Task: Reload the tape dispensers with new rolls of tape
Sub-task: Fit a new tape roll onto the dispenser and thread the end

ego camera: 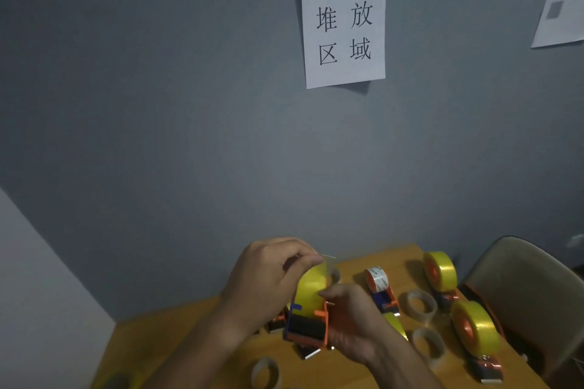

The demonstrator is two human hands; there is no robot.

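An orange and blue tape dispenser [308, 330] with a yellow tape roll [311, 289] in it is held above the wooden table [196, 341]. My right hand [350, 322] grips the dispenser's right side. My left hand [268, 275] pinches the free end of the tape at the top of the roll, with a clear strip sticking out to the right. Two loaded dispensers with yellow rolls [441, 270] [475, 327] stand at the right. A dispenser with a white-labelled roll [377, 281] sits behind my right hand.
Empty cardboard cores [420, 306] [428, 346] [267, 373] lie on the table. A padded chair [534, 297] stands at the right edge. A grey wall with a paper sign [344, 16] rises just behind the table.
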